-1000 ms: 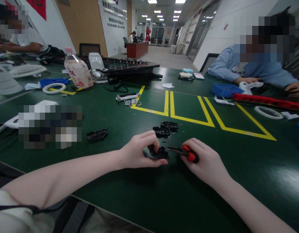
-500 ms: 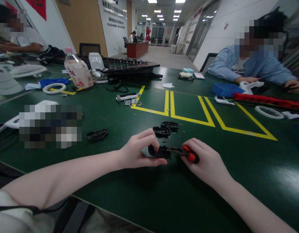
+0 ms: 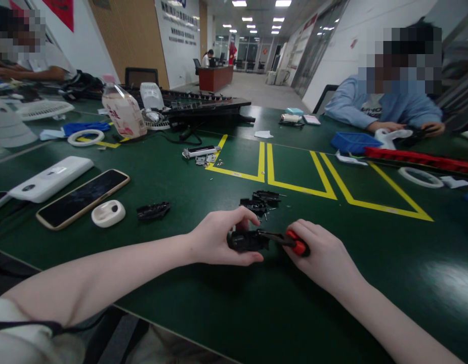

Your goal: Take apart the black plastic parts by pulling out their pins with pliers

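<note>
My left hand (image 3: 213, 238) is curled around a black plastic part (image 3: 249, 240), holding it just above the green table. Its index finger is raised over the part and the thumb lies along the near side. My right hand (image 3: 325, 255) grips pliers (image 3: 297, 244) with red and black handles. The dark jaws point left and meet the right end of the part; what they pinch is too small to tell. Beyond my hands lie similar black parts (image 3: 253, 205) with several small metal pins. Another black part (image 3: 153, 211) rests to the left.
At left lie a phone (image 3: 85, 198), a white power bank (image 3: 51, 178) and a small cream case (image 3: 108, 213). Yellow tape outlines (image 3: 302, 189) mark the table ahead. A bottle (image 3: 123, 114) stands at back left. A blue tray (image 3: 355, 141) sits near a co-worker (image 3: 385, 106) at right.
My left index finger has lifted off the black part, which has turned slightly in the hand. The pliers stay at its right end. The co-worker's hands at right have come closer together.
</note>
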The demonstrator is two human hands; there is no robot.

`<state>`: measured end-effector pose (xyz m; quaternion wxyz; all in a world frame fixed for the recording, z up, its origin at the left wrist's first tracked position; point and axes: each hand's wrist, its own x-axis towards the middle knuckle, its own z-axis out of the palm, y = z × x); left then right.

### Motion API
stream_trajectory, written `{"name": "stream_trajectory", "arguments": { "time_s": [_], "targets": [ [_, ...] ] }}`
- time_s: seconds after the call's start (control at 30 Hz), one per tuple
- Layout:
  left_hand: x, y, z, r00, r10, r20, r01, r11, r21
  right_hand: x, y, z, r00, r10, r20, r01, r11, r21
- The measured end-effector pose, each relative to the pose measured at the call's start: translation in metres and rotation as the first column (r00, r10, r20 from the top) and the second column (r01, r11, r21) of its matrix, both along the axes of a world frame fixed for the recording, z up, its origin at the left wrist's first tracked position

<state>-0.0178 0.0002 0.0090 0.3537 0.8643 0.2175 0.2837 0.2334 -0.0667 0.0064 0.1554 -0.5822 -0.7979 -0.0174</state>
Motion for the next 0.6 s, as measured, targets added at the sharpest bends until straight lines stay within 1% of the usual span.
{"name": "stream_trajectory", "arguments": {
  "time_s": [0.1,0.2,0.3,0.43,0.6],
  "targets": [
    [0.0016,-0.0022,0.005,0.993,-0.021,-0.117,0.012,0.997,-0.07,-0.0008,0.0004,0.0005,1.0,0.006,0.024,-0.006,1.0,-0.002],
    [0.0036,-0.0018,0.0048,0.988,-0.036,-0.149,0.019,0.994,-0.11,-0.0013,0.0005,0.0006,0.999,0.013,0.039,-0.013,1.0,-0.006],
    [0.0049,-0.0004,0.0005,0.991,-0.021,-0.134,0.005,0.993,-0.119,-0.0009,0.0006,0.0001,0.999,0.005,0.044,-0.005,1.0,-0.007],
    [0.0052,-0.0008,-0.0037,0.995,-0.067,-0.078,0.053,0.985,-0.165,-0.0015,0.0004,-0.0004,0.999,0.001,0.043,-0.001,1.0,-0.009],
    [0.005,-0.004,-0.0012,0.995,-0.098,0.014,0.099,0.965,-0.242,-0.0041,-0.0019,0.0006,0.999,0.015,0.046,-0.015,1.0,-0.004]
  ]
}}
